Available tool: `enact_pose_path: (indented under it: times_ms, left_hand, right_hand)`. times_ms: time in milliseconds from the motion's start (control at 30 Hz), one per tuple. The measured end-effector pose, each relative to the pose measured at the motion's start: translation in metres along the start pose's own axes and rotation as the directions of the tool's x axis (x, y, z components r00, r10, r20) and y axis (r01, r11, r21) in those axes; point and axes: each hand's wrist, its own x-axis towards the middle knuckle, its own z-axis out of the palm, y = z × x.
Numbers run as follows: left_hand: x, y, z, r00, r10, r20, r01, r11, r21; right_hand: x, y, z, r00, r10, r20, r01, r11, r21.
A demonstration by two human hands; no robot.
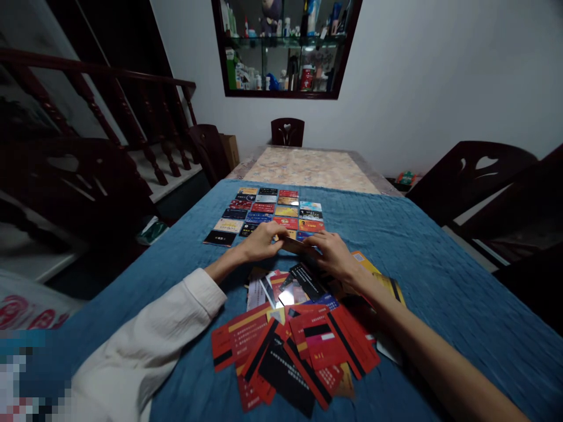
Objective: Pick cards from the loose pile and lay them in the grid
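Cards [263, 207] are sitting in columns, messy pile [295, 343] waiting, left hand [263, 241] and right hand [333, 252] fingers pinching another card [294, 245], I think.

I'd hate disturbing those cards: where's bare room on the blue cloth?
The blue cloth looks bare between the card rows and its right edge, and between those rows and the left sleeve. Crowded: the nearer, loose card pile.

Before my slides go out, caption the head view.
Left hand and right hand hold a card; card rows beyond, card pile nearer.
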Motion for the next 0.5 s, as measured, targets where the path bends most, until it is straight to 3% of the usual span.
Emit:
enact_pose_path:
  times_ms: [200, 500]
  left_hand:
    - [-0.002, 0.001, 0.003, 0.996, -0.045, 0.078, 0.046, 0.999, -0.005]
    - [-0.004, -0.003, 0.016, 0.994, 0.005, 0.110, -0.010, 0.999, 0.041]
  right_hand:
    - [-0.002, 0.003, 0.003, 0.997, -0.009, -0.077, 0.007, 0.999, -0.035]
    - [-0.005, -0.003, 0.002, 0.999, -0.010, -0.033, 0.006, 0.992, -0.126]
